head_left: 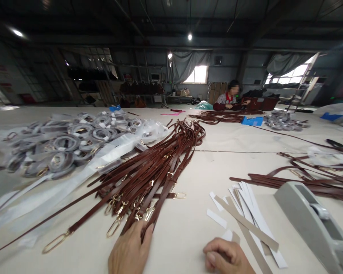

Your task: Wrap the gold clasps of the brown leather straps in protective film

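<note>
A large pile of brown leather straps (162, 160) with gold-coloured buckles and clasps lies fanned out in front of me. My left hand (133, 247) is at the near end of the pile, its thumb and fingers closed on a strap (157, 213). Part of that strap is hidden under the hand. To the right, my right hand (227, 257) is over the tabletop with its fingers curled in, and nothing shows in it. Beside it lie white and grey paper strips (247, 217), loosely stacked. A gold oval ring (56, 243) ends one strap at the left.
Many coiled straps in clear wrapping (64, 142) cover the left side of the table (217, 163). A grey tape dispenser (311, 224) stands at the right, with more brown straps (297, 182) behind it. A co-worker (228, 99) sits across the table by further straps (223, 116).
</note>
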`<state>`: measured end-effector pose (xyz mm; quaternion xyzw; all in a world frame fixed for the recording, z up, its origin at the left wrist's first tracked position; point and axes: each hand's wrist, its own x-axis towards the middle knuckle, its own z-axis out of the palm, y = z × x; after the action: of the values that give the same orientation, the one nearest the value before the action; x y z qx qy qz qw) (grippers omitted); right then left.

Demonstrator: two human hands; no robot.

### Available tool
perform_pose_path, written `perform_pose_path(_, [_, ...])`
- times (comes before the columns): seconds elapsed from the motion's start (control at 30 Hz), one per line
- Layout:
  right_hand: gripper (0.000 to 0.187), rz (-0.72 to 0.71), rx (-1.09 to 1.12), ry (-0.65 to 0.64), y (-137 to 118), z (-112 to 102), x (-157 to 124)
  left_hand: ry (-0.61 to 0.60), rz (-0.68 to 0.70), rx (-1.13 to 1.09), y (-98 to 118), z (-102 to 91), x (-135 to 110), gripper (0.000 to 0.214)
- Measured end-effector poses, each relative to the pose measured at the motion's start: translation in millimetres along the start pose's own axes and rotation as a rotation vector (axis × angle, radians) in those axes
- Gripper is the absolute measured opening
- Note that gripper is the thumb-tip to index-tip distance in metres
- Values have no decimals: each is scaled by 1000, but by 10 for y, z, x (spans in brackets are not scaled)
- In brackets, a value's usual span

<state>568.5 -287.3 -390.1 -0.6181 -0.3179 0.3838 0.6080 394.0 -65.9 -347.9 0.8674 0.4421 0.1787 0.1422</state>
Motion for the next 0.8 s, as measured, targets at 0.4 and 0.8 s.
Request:
perform_pose_path(0.4, [37, -15, 34, 124, -410, 69, -39, -278, -283, -1185, 270, -517, -263, 40])
perform_pose_path(0.8, [49, 155, 430, -279, -566, 1224, 179, -425, -479, -1497, 217, -550, -881, 36])
